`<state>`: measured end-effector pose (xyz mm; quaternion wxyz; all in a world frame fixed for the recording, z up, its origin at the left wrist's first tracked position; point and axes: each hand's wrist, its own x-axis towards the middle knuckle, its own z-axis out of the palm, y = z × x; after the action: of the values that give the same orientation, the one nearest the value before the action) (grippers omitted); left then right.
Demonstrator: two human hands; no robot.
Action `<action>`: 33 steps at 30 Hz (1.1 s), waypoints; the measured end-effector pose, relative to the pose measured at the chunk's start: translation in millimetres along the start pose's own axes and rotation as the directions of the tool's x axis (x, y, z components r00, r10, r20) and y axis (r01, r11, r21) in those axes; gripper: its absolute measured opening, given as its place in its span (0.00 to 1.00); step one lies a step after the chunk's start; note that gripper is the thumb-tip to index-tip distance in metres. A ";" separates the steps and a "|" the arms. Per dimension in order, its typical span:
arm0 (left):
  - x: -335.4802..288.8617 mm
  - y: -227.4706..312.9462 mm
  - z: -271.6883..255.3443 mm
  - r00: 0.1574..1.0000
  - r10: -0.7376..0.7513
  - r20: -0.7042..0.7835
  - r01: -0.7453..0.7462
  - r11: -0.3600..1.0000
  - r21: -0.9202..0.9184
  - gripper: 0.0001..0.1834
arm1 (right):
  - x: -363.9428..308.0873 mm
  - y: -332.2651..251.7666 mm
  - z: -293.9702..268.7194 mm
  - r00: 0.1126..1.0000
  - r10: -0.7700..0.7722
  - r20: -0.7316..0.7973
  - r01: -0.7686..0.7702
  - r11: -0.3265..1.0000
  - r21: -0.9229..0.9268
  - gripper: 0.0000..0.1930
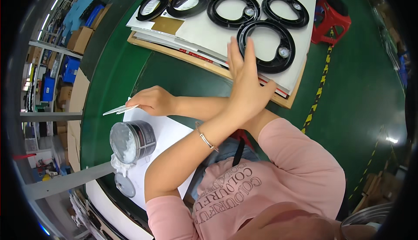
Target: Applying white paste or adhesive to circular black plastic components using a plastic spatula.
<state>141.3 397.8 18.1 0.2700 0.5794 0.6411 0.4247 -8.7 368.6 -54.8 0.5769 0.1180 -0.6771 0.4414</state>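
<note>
My forearms cross, so my left hand (249,76) is at the right and my right hand (153,101) at the left. The left hand's fingers are stretched out and apart; their tips overlap the left edge of the nearest black ring (291,37), and whether they touch it I cannot tell. Pinched in my right hand is a thin, flat white strip (115,110), pointing left. Just below it stands a dark tub (146,140) with pale grey paste in its mouth. Crumpled white tissue (119,164) and a round grey lid (125,185) are beside the tub.
Several more black rings (212,10) with small round clear pieces lie on a white sheet stack (204,35) over a wooden board (191,58). White paper (167,131) lies under the tub. A red stool (332,20) stands far right; shelves with boxes (80,39) line the left.
</note>
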 end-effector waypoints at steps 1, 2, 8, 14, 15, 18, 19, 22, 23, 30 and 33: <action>-0.9 -3.3 -3.8 0.975 0.213 0.070 -0.224 0.900 0.374 0.44 | 0.2 -0.6 -0.3 1.000 0.007 0.004 -0.007 1.000 0.001 0.16; 2.8 -4.6 -8.4 0.935 0.354 0.014 -0.315 0.814 0.488 0.31 | 1.0 -0.8 2.4 1.000 0.001 0.000 -0.001 1.000 0.005 0.16; 16.4 -15.5 -0.4 0.849 0.478 0.225 -0.524 0.711 0.469 0.15 | -0.6 1.4 1.7 0.999 0.041 -0.017 -0.041 0.999 -0.017 0.13; 30.8 -6.8 5.0 0.849 0.487 0.206 -0.514 0.669 0.536 0.16 | -0.8 3.0 3.0 0.999 0.038 -0.010 -0.038 0.999 -0.025 0.12; 32.1 -6.8 5.3 0.846 0.498 0.191 -0.513 0.661 0.548 0.15 | -0.4 2.2 1.5 0.999 0.050 -0.012 -0.050 0.999 -0.021 0.12; 38.6 -15.3 5.8 0.848 0.501 0.175 -0.499 0.641 0.582 0.15 | -0.5 1.9 1.4 0.998 0.054 -0.020 -0.055 0.998 -0.008 0.12; 40.2 -19.7 6.2 0.850 0.498 0.174 -0.493 0.631 0.599 0.15 | -0.5 2.3 2.0 0.998 0.049 -0.025 -0.049 0.999 -0.007 0.12; 40.8 -19.6 8.4 0.849 0.492 0.196 -0.504 0.639 0.581 0.16 | -0.3 3.1 -2.8 0.998 0.062 -0.009 -0.063 0.998 -0.026 0.12; 39.5 -20.4 7.2 0.851 0.490 0.189 -0.499 0.641 0.583 0.16 | 0.7 1.9 -2.1 0.998 0.063 -0.003 -0.063 0.998 -0.022 0.12; -12.3 -10.7 -36.7 0.865 0.470 0.177 -0.479 0.670 0.567 0.22 | -6.3 16.0 15.1 1.000 -0.007 0.030 0.011 0.992 -0.123 0.08; -71.0 -5.1 -61.5 0.868 0.453 0.203 -0.478 0.652 0.589 0.20 | -0.9 -0.4 2.8 0.991 0.110 0.081 -0.086 0.961 -0.265 0.08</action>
<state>100.1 314.8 33.7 -0.0423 0.7876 0.5689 0.2327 -10.0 366.0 -55.2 0.5320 0.0282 -0.7609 0.3705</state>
